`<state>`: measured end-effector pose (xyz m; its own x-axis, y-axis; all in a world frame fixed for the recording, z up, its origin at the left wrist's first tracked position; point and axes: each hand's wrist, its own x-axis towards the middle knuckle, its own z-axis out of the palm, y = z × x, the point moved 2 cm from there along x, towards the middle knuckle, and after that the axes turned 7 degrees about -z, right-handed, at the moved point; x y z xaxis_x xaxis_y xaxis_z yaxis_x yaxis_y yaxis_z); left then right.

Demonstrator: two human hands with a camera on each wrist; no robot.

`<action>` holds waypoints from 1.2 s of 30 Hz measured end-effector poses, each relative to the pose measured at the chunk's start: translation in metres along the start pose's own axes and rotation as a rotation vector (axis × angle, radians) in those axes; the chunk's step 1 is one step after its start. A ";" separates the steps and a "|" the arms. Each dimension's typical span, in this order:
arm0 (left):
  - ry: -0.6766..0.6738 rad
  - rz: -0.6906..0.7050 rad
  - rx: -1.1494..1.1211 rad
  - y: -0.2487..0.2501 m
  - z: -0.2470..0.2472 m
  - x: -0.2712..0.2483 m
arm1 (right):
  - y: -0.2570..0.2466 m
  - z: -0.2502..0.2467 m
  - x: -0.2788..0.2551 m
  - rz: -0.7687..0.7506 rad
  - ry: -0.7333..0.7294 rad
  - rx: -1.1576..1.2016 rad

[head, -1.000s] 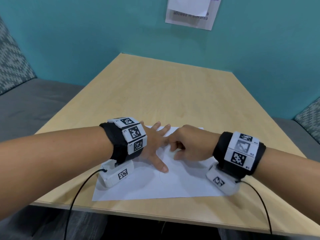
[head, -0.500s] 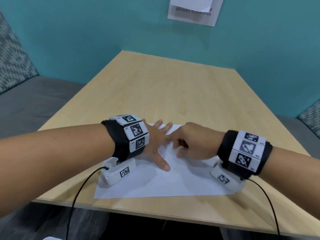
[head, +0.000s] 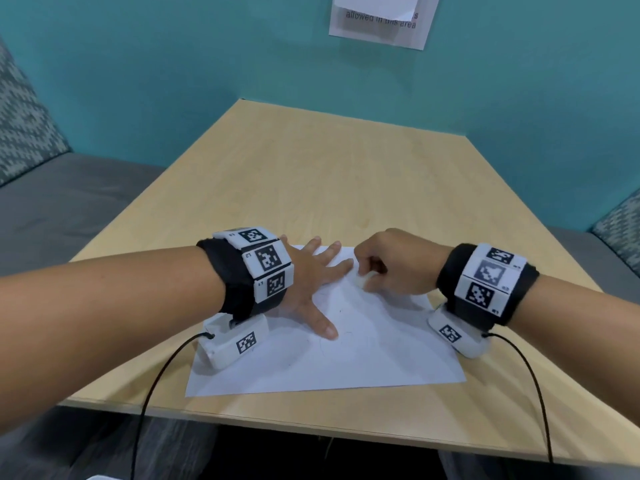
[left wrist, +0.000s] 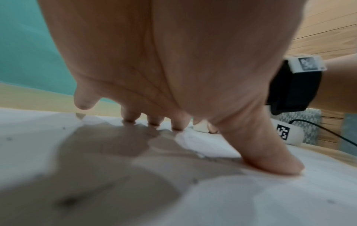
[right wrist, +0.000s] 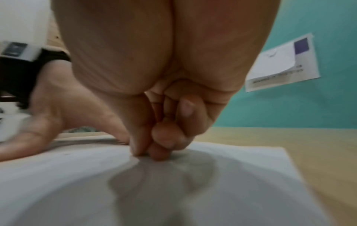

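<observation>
While our left hand (head: 311,282) lies flat, fingers spread, pinning the sheet of paper (head: 346,362) near the front edge of the table (head: 329,174), our right hand (head: 394,268) pinches a small white eraser (head: 362,280) against it; a hard stroke could crumple or tear the sheet.

Sheet (head: 346,368) lies on surface (head: 329,174), near its front edge. Left grip (head: 311,282) flat on sheet's left half. Right grip (head: 391,265) over far right part, just beside left fingertips, eraser (head: 362,280) pinched in it. Notice (head: 381,26) on wall behind surface.
</observation>
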<state>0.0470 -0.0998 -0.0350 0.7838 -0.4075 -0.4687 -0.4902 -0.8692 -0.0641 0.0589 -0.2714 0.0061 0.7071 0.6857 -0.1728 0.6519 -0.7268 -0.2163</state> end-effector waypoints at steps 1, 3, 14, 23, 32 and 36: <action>0.001 0.002 -0.007 0.000 0.000 0.000 | -0.004 0.002 -0.002 -0.007 -0.019 -0.001; 0.001 0.019 -0.027 0.000 0.000 0.000 | -0.019 0.012 -0.009 -0.079 -0.085 0.040; -0.012 0.001 0.003 0.002 -0.002 -0.001 | -0.015 0.014 -0.012 -0.061 -0.113 0.026; -0.028 -0.004 0.008 0.000 -0.002 0.001 | -0.026 0.016 -0.018 -0.071 -0.104 0.055; 0.059 -0.075 0.006 0.001 -0.006 -0.008 | -0.009 0.003 -0.007 0.038 -0.059 -0.041; -0.018 -0.012 -0.015 0.007 0.000 -0.029 | -0.010 0.004 -0.008 0.030 -0.046 -0.042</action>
<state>0.0208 -0.0936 -0.0220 0.7824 -0.3924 -0.4835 -0.4751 -0.8781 -0.0562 0.0457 -0.2697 0.0055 0.7138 0.6638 -0.2233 0.6419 -0.7476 -0.1703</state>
